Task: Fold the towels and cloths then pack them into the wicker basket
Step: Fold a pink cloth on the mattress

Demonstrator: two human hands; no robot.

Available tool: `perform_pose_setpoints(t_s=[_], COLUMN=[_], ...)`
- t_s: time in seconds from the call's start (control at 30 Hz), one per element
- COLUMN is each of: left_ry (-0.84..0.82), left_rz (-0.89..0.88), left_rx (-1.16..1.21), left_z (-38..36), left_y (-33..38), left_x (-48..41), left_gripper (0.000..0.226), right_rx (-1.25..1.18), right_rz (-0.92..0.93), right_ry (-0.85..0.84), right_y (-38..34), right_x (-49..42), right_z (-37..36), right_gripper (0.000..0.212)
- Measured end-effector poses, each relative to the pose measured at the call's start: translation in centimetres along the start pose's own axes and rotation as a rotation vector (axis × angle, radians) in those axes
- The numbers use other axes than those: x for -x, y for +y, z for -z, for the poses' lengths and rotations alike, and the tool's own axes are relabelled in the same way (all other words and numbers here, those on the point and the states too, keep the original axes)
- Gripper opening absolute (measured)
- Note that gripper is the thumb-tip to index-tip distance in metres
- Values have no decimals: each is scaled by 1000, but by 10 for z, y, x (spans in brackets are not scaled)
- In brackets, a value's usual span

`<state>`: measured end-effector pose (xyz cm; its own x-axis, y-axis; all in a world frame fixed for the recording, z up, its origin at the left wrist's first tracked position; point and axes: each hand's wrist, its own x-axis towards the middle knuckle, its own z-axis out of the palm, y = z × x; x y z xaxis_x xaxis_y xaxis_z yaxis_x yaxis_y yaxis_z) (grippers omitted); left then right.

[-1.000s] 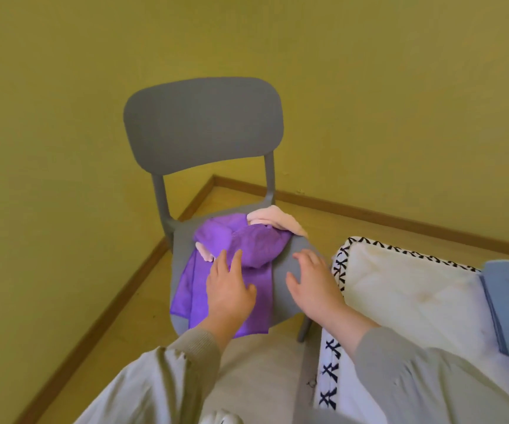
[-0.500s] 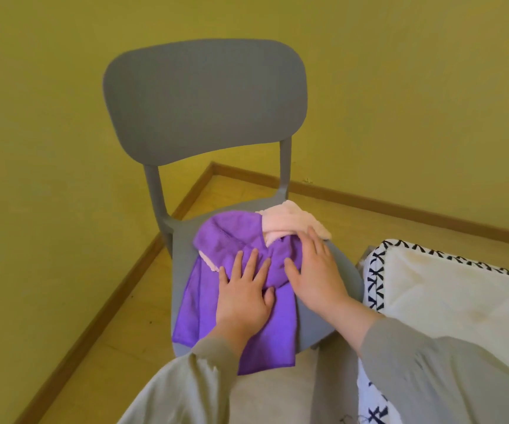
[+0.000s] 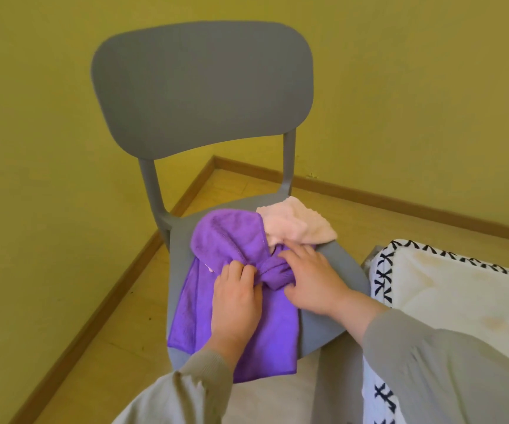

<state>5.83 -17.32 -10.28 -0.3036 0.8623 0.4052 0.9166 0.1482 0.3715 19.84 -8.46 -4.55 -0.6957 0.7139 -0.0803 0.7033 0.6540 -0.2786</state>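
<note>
**On the chair seat — both hands bunch the purple cloth [image 3: 225, 240]**

On the grey chair [image 3: 201, 87], set in the corner of a yellow-walled room, the purple cloth lies lengthwise. Its far end is mounded toward the backrest and its near end hangs over the seat's front edge toward the person. The left hand [image 3: 236, 301] has its fingers curled into a gathered ridge of the fabric about midway along. The right hand [image 3: 314, 286] pinches the same ridge from the other side, fingers above and thumb below. Both hands hold cloth, close together, with the bunch between them.

The coming move probably turns on that long axis. The grip sits at mid-length, so roughly half the cloth lies beyond the knuckles and half trails toward the person. A lift from here would likely bring it up doubled rather than spread flat.

A pink cloth [image 3: 293, 228] lies at the far right of the seat with its near edge tucked under the purple one, just beyond the right fingertips — the right hand is the nearer to it. It could drag along.

A white cushion with black cross-stitched trim [image 3: 461, 301] sits at the right. No wicker basket is in view, and neither cloth looks folded yet.
</note>
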Motion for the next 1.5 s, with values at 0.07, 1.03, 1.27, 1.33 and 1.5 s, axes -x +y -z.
perform_pose_setpoints(t_s=[0.07, 1.03, 1.27, 1.33, 1.5], left_ry=[-6, -162, -274, -259, -222], left_rz=[-4, 90, 248, 260, 111], left_rx=[12, -167, -30, 75, 346], left_z=[2, 2, 8, 15, 65], left_y=[3, 2, 4, 9, 59], left_x=[0, -3, -9, -15, -35], left_gripper=[17, 43, 61, 60, 77], right_rx=[23, -1220, -1477, -1453, -1466], right_rz=[-30, -715, -743, -706, -588], right_ry=[-48, 971, 695, 651, 476], right_y=[6, 7, 9, 10, 5], right_x=[7, -24, -6, 3, 33], right_z=[-8, 82, 98, 102, 123], right_gripper=[53, 24, 18, 21, 19])
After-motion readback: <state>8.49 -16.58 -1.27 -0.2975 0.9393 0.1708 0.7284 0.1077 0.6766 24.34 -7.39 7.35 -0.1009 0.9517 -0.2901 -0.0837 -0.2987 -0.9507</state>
